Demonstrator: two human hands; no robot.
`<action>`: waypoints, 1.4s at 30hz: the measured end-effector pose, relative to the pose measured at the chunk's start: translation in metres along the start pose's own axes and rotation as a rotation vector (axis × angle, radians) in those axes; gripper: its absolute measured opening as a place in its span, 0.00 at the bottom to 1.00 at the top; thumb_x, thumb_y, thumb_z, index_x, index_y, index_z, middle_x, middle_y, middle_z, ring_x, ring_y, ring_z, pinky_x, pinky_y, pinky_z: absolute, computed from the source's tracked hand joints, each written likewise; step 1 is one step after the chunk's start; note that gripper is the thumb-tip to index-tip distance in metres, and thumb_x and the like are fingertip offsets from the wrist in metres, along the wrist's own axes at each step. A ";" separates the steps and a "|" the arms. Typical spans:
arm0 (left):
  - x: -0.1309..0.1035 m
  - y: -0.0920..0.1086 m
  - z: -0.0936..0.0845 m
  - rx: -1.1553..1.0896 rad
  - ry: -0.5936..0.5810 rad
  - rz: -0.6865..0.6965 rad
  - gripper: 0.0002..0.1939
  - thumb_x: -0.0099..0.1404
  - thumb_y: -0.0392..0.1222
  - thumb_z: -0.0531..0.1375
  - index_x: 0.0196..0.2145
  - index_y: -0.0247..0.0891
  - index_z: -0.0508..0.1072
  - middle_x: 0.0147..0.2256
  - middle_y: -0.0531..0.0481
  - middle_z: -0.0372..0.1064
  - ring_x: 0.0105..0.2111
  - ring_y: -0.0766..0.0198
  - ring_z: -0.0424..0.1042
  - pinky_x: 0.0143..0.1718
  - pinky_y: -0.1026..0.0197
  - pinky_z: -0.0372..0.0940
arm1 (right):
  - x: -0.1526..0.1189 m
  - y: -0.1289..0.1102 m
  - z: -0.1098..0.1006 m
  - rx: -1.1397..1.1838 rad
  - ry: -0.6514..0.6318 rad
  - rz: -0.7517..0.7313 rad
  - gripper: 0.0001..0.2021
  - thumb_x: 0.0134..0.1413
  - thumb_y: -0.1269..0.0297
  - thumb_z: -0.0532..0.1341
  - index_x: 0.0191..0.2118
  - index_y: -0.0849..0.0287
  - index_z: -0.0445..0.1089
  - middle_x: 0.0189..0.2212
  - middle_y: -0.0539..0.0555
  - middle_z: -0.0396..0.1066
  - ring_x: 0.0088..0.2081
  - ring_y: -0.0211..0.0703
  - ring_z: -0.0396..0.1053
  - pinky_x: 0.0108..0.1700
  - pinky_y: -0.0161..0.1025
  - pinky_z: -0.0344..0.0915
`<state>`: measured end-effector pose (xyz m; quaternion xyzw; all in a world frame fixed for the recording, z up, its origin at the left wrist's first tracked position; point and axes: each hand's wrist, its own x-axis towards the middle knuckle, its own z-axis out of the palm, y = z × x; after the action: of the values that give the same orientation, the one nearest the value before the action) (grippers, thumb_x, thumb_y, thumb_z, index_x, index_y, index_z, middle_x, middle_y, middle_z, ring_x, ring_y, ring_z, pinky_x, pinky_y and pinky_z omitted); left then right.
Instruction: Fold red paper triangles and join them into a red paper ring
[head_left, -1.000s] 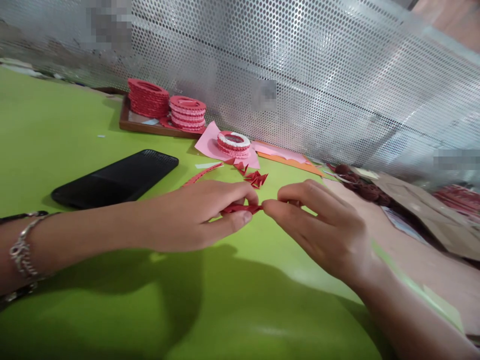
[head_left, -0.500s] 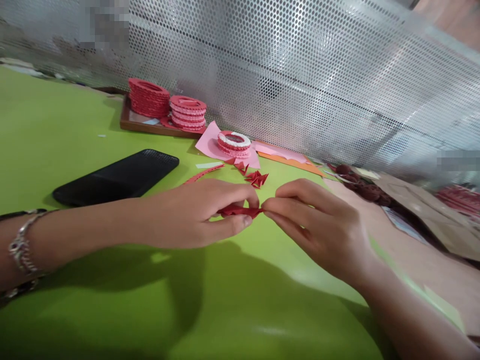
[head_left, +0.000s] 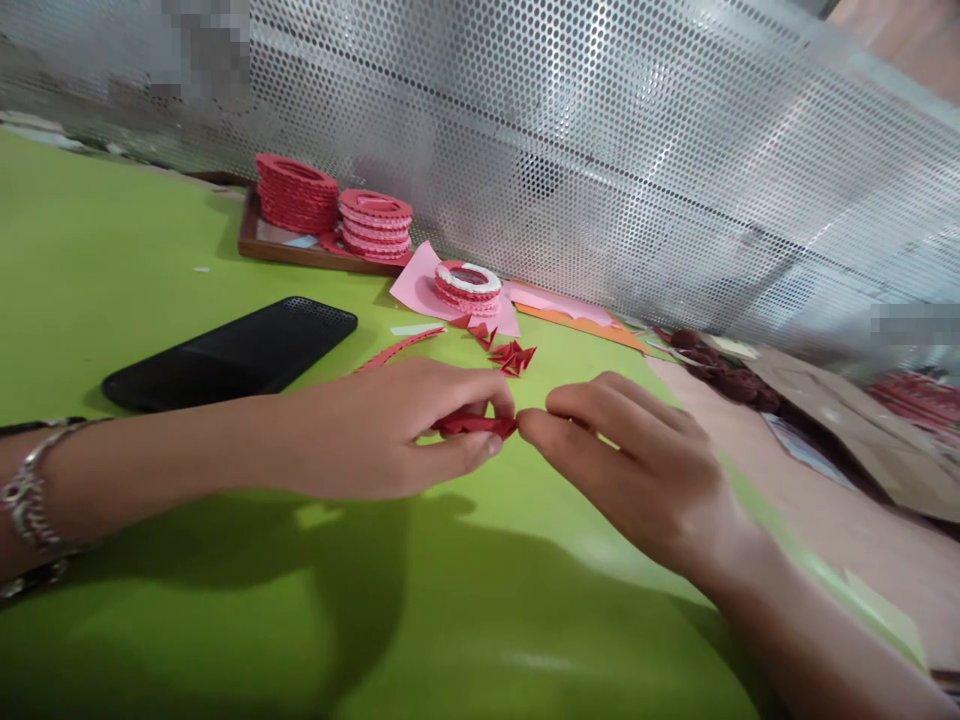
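Between the thumb and fingers of my left hand (head_left: 420,425) is a small piece of folded red paper (head_left: 474,425), partly covered by the fingers. My right hand (head_left: 637,460) is closed at the paper's right tip, its thumb and index fingertips pressed together there. The other right fingers are curled behind. Just beyond the hands, several red folded paper pieces (head_left: 513,357) lie on the green table (head_left: 480,620). A curved red strip (head_left: 401,346) lies behind my left hand.
A black phone-like slab (head_left: 232,355) lies at the left. A brown tray (head_left: 300,252) holds stacks of red and pink rings (head_left: 298,195). Another ring stack (head_left: 468,288) sits on pink paper (head_left: 412,283). Brown paper (head_left: 832,420) lies right, below a perforated metal panel (head_left: 600,150).
My right thumb and index fingertips have shifted slightly left along the paper's tip, and the other right fingers have lowered a little. My left hand keeps its hold, nearly still.
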<state>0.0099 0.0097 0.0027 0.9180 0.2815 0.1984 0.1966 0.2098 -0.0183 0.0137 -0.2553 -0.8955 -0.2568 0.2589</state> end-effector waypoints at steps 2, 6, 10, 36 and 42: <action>0.000 -0.001 0.001 -0.010 -0.001 0.001 0.09 0.66 0.42 0.47 0.36 0.40 0.65 0.25 0.55 0.63 0.23 0.66 0.60 0.23 0.64 0.53 | 0.001 -0.003 0.001 -0.048 -0.002 -0.052 0.14 0.60 0.74 0.52 0.25 0.63 0.69 0.22 0.51 0.67 0.24 0.34 0.63 0.25 0.33 0.60; 0.000 -0.001 -0.001 0.003 -0.001 0.015 0.09 0.65 0.42 0.47 0.36 0.39 0.65 0.26 0.54 0.64 0.25 0.66 0.61 0.25 0.64 0.53 | 0.002 0.001 0.000 0.079 -0.012 -0.034 0.11 0.60 0.73 0.52 0.30 0.63 0.70 0.26 0.52 0.69 0.27 0.35 0.65 0.28 0.33 0.63; -0.001 -0.001 -0.002 0.070 0.023 0.098 0.09 0.65 0.41 0.48 0.38 0.38 0.65 0.29 0.54 0.65 0.26 0.66 0.62 0.28 0.64 0.53 | 0.003 0.018 -0.005 0.575 -0.153 0.172 0.06 0.53 0.67 0.61 0.38 0.62 0.69 0.31 0.52 0.71 0.32 0.35 0.67 0.33 0.33 0.66; 0.000 -0.014 0.001 0.163 -0.017 0.240 0.06 0.65 0.42 0.52 0.36 0.39 0.66 0.31 0.54 0.66 0.28 0.65 0.63 0.28 0.64 0.53 | -0.004 0.022 0.022 1.534 -0.337 0.574 0.08 0.46 0.75 0.63 0.30 0.60 0.63 0.22 0.45 0.69 0.22 0.28 0.68 0.25 0.25 0.67; 0.002 -0.016 0.014 0.257 -0.122 0.181 0.09 0.66 0.43 0.52 0.38 0.39 0.69 0.35 0.52 0.70 0.31 0.63 0.68 0.31 0.64 0.56 | -0.017 0.076 0.051 0.734 -0.062 0.586 0.06 0.53 0.65 0.57 0.38 0.57 0.67 0.38 0.55 0.70 0.38 0.41 0.70 0.39 0.41 0.69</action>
<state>0.0112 0.0198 -0.0156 0.9676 0.2082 0.1216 0.0756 0.2503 0.0619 -0.0091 -0.3963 -0.8247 0.1682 0.3666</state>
